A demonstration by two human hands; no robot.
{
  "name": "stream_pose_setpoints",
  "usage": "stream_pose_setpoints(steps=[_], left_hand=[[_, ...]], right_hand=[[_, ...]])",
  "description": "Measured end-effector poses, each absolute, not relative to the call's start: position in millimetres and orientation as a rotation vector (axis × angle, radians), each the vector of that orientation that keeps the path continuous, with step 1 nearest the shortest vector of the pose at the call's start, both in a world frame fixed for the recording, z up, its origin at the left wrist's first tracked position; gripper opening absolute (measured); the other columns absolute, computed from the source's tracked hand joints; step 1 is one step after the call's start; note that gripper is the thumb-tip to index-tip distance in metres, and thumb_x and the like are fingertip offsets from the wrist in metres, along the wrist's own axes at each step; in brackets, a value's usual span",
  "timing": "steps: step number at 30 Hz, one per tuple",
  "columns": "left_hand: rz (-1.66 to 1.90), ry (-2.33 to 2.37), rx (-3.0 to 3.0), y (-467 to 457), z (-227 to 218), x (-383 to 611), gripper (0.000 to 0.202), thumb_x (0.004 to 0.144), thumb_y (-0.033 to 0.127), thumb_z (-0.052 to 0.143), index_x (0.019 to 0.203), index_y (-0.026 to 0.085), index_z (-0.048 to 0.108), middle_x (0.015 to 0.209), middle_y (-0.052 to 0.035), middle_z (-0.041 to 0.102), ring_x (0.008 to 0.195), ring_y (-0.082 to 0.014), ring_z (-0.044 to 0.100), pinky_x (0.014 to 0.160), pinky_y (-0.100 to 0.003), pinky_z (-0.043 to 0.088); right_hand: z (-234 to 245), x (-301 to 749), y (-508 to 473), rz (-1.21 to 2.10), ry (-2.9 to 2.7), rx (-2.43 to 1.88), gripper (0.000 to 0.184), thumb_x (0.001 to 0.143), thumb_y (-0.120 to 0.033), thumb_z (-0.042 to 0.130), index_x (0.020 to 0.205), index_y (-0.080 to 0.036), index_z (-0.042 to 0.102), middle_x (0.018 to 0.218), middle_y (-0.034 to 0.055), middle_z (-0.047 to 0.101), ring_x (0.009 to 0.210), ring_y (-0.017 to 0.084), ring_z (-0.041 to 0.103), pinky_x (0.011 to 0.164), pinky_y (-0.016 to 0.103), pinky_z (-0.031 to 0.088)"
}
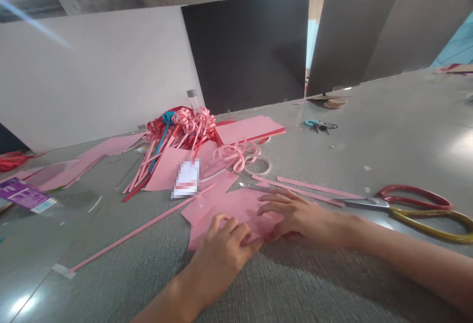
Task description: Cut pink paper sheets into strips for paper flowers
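A pink paper sheet (236, 207) lies on the grey table under both of my hands. My left hand (229, 242) is closed at the sheet's near edge, with fingers curled and the thumb pointing right. My right hand (297, 214) rests on the sheet's right part with its fingers bent and spread apart. The two thumbs come close together at the near edge. Another pink sheet (221, 185) lies just behind. A thin blade (254, 186) shows beyond the right fingers, partly hidden. Pink paper strips (314, 185) lie beyond my right hand.
Large scissors (384, 204) with red and yellow handles lie right. Paper curl flowers on sticks (177, 131) are piled at the back, near a tape roll (257, 172). Keys (323, 126) lie farther back. A long pink strip (136, 232) and a purple packet (25, 196) are left.
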State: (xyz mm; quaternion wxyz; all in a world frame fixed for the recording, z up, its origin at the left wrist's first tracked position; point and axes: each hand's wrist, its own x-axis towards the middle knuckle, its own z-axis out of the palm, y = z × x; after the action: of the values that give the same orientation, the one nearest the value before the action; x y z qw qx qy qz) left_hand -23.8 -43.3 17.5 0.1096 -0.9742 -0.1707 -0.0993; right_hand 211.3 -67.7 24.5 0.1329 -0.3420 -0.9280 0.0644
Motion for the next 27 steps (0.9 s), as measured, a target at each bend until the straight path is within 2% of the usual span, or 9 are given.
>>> stream_pose_setpoints(steps=[4,8,14,19,22,24,27], left_hand=[[-0.291,-0.524,-2.904,-41.0,17.9,-23.2,0.025,0.091,0.021,0.043,0.109,0.028,0.059,0.099,-0.0039,0.061,0.096,-0.0204,0.053,0.080,-0.038,0.042],[-0.287,-0.493,-2.942,-38.2,14.6,-25.7,0.028,0.090,0.018,0.043,0.110,0.028,0.060,0.116,-0.0066,0.059,0.111,-0.0227,0.051,0.088,-0.043,0.043],[-0.208,-0.565,-2.980,-38.2,12.5,-27.5,0.040,0.083,0.004,0.043,0.112,0.026,0.060,0.127,-0.0080,0.054,0.117,-0.0236,0.049,0.093,-0.044,0.044],[-0.093,-0.596,-3.017,-40.6,17.3,-26.5,0.052,0.076,-0.003,0.042,0.118,0.024,0.057,0.128,-0.0091,0.052,0.117,-0.0237,0.050,0.092,-0.040,0.046],[-0.020,-0.691,-3.017,-47.8,23.1,-24.0,0.056,0.075,-0.003,0.040,0.122,0.025,0.053,0.130,-0.0081,0.051,0.117,-0.0236,0.049,0.091,-0.041,0.046],[0.027,-0.759,-3.016,-55.8,28.4,-20.8,0.053,0.078,0.002,0.041,0.125,0.025,0.049,0.131,-0.0089,0.050,0.117,-0.0255,0.049,0.089,-0.044,0.047],[0.069,-0.900,-2.999,-69.8,36.3,-14.8,0.043,0.086,0.019,0.041,0.129,0.025,0.045,0.129,-0.0104,0.050,0.115,-0.0289,0.048,0.085,-0.048,0.047]], right_hand=[[34.5,217.1,-70.5,0.245,-2.698,-1.091,0.032,0.075,-0.007,0.053,0.089,-0.031,0.070,0.122,-0.0004,0.053,0.129,0.023,0.030,0.108,0.048,0.015],[41.8,233.2,-71.8,0.264,-2.723,-1.191,0.036,0.072,-0.006,0.051,0.087,-0.032,0.070,0.127,-0.0025,0.051,0.130,0.025,0.029,0.107,0.054,0.012],[47.6,257.4,-73.9,0.155,-2.707,-1.413,0.036,0.070,-0.004,0.048,0.079,-0.029,0.072,0.119,0.0014,0.057,0.127,0.027,0.033,0.104,0.057,0.018],[48.1,252.1,-72.3,-0.058,-2.637,-1.438,0.027,0.071,-0.005,0.048,0.067,-0.022,0.068,0.100,0.0033,0.064,0.104,0.022,0.053,0.094,0.045,0.034],[46.8,240.5,-70.4,-0.195,-2.491,-1.462,0.024,0.075,-0.007,0.046,0.072,-0.021,0.066,0.085,0.0016,0.065,0.084,0.017,0.058,0.080,0.036,0.039],[43.7,229.3,-72.1,-0.215,-2.442,-1.385,0.024,0.078,-0.008,0.044,0.081,-0.020,0.064,0.082,0.0009,0.065,0.077,0.015,0.057,0.073,0.031,0.039],[34.4,208.1,-81.0,-0.177,-2.478,-1.190,0.021,0.081,-0.012,0.044,0.085,-0.019,0.062,0.080,0.0015,0.064,0.074,0.014,0.056,0.066,0.028,0.038]])
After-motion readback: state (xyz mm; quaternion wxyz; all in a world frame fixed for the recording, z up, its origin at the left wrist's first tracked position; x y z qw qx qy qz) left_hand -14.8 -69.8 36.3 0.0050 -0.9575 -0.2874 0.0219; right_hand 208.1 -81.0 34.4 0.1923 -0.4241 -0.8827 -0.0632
